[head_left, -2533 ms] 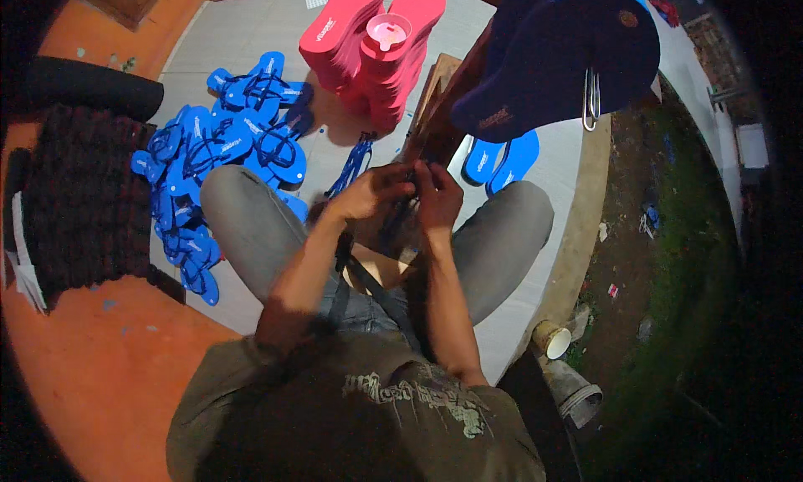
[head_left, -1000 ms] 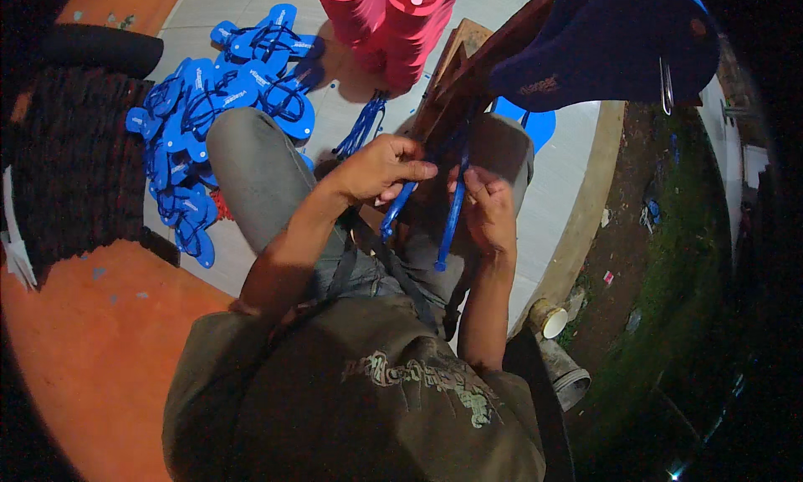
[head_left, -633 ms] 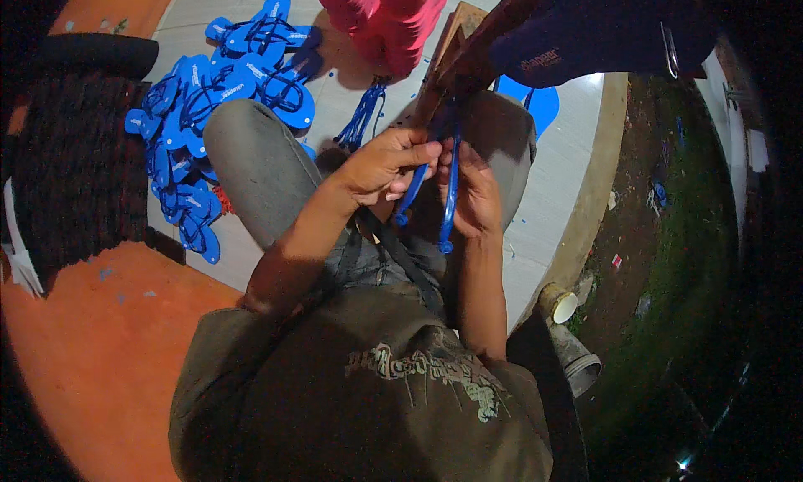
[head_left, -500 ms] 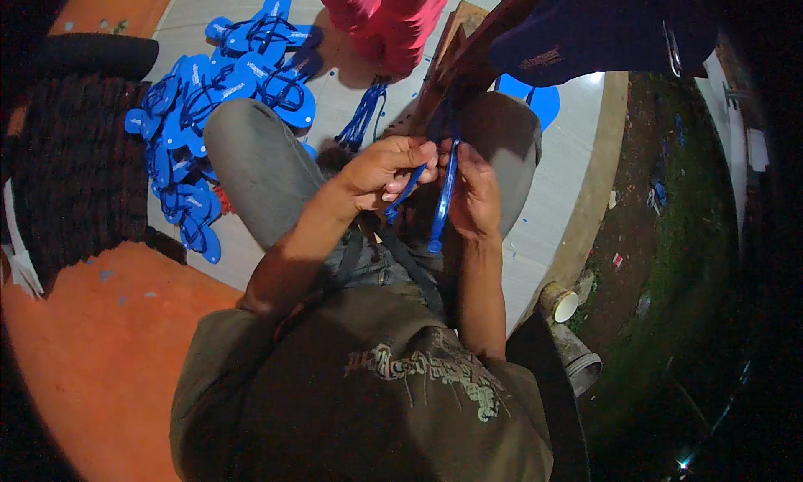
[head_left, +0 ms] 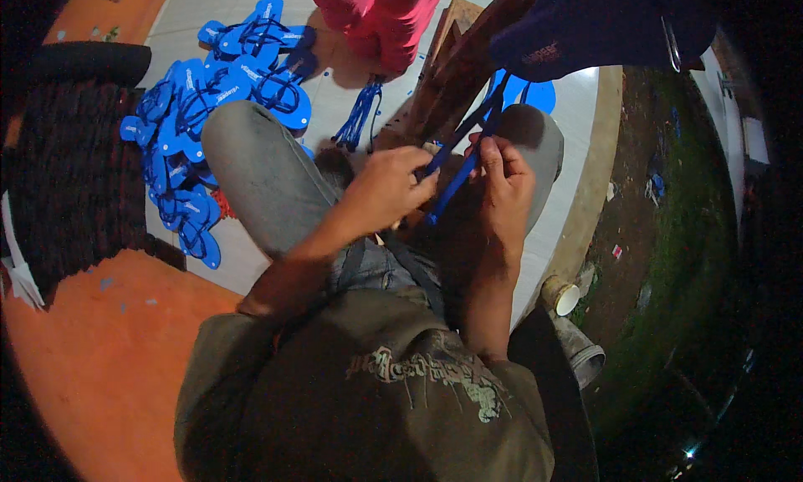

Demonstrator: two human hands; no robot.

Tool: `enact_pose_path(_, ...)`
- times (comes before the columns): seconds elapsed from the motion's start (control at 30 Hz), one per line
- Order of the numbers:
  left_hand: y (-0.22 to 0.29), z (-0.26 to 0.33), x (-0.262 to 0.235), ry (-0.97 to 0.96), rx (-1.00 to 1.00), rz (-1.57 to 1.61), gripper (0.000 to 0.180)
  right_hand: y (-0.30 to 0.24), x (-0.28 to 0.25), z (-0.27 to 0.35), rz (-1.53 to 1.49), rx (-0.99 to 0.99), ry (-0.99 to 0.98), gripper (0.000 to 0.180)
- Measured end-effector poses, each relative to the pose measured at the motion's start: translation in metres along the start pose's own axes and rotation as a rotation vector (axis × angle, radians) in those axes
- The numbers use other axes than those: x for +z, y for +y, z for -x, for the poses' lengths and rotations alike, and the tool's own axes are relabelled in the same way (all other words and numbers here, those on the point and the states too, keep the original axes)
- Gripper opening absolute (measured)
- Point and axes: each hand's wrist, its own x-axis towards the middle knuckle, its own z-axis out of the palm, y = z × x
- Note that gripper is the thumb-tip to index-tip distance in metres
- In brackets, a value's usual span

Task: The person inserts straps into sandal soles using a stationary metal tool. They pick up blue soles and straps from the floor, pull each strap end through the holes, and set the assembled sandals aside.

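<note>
Between my two hands is a dark blue flip-flop strap (head_left: 458,181), its two arms running up to a point above my right hand. My left hand (head_left: 389,189) is closed, its thumb and fingers pinching one arm of the strap. My right hand (head_left: 506,177) pinches the other arm between thumb and fingers. Both hands are over my lap, between my bent knees. Just beyond my left hand lies a bundle of blue straps (head_left: 360,118). A blue sole (head_left: 538,96) partly shows behind my right knee.
Blue flip-flops (head_left: 226,89) lie heaped on the tiles at left, beside a tall dark stack (head_left: 75,173). Ahead stand pink soles (head_left: 393,22) and a wooden bench (head_left: 447,72). A dark blue printed piece (head_left: 577,30) overhangs at upper right. A pale cup (head_left: 565,298) sits by the floor's edge.
My right hand has moved slightly right and away from my left. My left hand has turned, its back now showing. The strap's joined end now rises above the hands.
</note>
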Motion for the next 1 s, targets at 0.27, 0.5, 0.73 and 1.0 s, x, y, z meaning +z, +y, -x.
enact_pose_path(0.27,-0.010,-0.003,-0.023,-0.498,-0.415,1.204,0.026,0.021,-0.004,-0.004,-0.694,0.179,-0.340,0.021)
enact_pose_path(0.5,0.007,-0.005,-0.024,-0.492,-0.325,0.904,0.026,0.025,0.000,-0.008,-0.906,0.306,-0.321,0.021)
enact_pose_path(0.73,0.005,-0.007,-0.019,-0.484,-0.392,0.812,0.021,0.024,0.000,-0.007,-0.669,0.211,-0.231,0.026)
enact_pose_path(1.0,-0.005,0.006,0.001,-0.510,-0.312,0.526,0.020,-0.006,-0.013,-0.015,-0.597,0.017,-0.079,0.033)
